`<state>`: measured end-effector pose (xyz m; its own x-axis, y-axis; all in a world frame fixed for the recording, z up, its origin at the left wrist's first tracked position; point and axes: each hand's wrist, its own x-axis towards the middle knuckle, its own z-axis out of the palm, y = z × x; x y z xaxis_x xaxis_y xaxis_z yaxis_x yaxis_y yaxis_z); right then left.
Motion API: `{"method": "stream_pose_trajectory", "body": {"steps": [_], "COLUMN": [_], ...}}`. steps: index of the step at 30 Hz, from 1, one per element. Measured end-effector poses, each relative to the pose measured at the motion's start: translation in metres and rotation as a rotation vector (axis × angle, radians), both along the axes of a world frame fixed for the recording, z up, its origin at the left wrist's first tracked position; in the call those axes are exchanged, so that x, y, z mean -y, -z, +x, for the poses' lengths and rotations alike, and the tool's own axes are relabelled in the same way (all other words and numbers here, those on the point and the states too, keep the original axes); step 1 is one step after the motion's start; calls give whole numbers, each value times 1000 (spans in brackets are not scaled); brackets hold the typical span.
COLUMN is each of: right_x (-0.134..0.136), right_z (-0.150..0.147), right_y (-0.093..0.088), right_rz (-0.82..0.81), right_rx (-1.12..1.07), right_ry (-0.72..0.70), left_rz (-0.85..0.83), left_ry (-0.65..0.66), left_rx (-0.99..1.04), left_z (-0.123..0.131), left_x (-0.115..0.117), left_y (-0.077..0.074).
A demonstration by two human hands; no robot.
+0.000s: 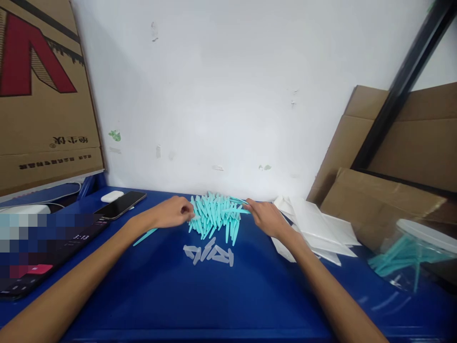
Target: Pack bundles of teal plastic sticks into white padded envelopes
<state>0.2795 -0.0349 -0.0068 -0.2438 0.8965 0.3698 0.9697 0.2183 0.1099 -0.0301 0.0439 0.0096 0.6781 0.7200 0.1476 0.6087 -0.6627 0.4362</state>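
A pile of slim, tapered turquoise plastic sticks (212, 214) lies near the wall on the blue table. At its left edge is my left hand (174, 212), fingers curled into a pinch; what they hold, if anything, is too small to make out. My right hand (266, 216), to the right of the pile, grips a few turquoise sticks (235, 210) that point left over it. Several small translucent sleeves (210, 252) are scattered in front of the pile. One loose turquoise stick (145, 236) rests beneath my left wrist.
White paper packets (317, 224) are stacked on the right, beside a clear tub (416, 259) holding turquoise sticks. On the left are a phone (123, 205), a white case (112, 196) and a lit screen device (71, 247). Cardboard boxes (46, 114) stand at both sides.
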Motion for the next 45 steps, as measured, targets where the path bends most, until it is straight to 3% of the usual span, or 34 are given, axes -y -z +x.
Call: {"method": "stream_pose_trajectory", "body": {"steps": [4, 9, 13, 17, 19, 24, 30, 34, 37, 40, 45], "right_x": [0, 2, 5, 11, 16, 27, 29, 23, 17, 13, 14], "right_z": [0, -12, -32, -57, -68, -75, -71, -67, -62, -60, -64], "right_y": [1, 2, 6, 13, 14, 7, 0, 4, 8, 11, 16], "right_rz": [-3, -19, -33, -235, -369, -738, -1044, -1100, -1155, -1087, -967], "right_rx": [-11, -125, -526, -1036, -1200, -1385, -1585, -1627, -1713, -1758, -1739], "right_ry": [-4, -44, -211, -377, -445, -578, -625, -580, -460, -444, -462], "left_rz": [-221, -131, -175, -282, -327, -439, -451, -458, -316, -218, -263], "left_ry": [209, 137, 136, 207, 162, 64, 27, -34, -124, -124, -30], "left_rx": [-72, 86, 222, 369, 475, 621, 813, 1040, 1169, 1150, 1023], "left_z": [6, 16, 30, 47, 55, 66, 69, 66, 63, 64, 75], "left_x": [10, 17, 33, 55, 62, 67, 67, 61, 57, 61, 79], "left_y": [-5, -2, 0, 7, 14, 26, 20, 16, 15, 15, 21]}}
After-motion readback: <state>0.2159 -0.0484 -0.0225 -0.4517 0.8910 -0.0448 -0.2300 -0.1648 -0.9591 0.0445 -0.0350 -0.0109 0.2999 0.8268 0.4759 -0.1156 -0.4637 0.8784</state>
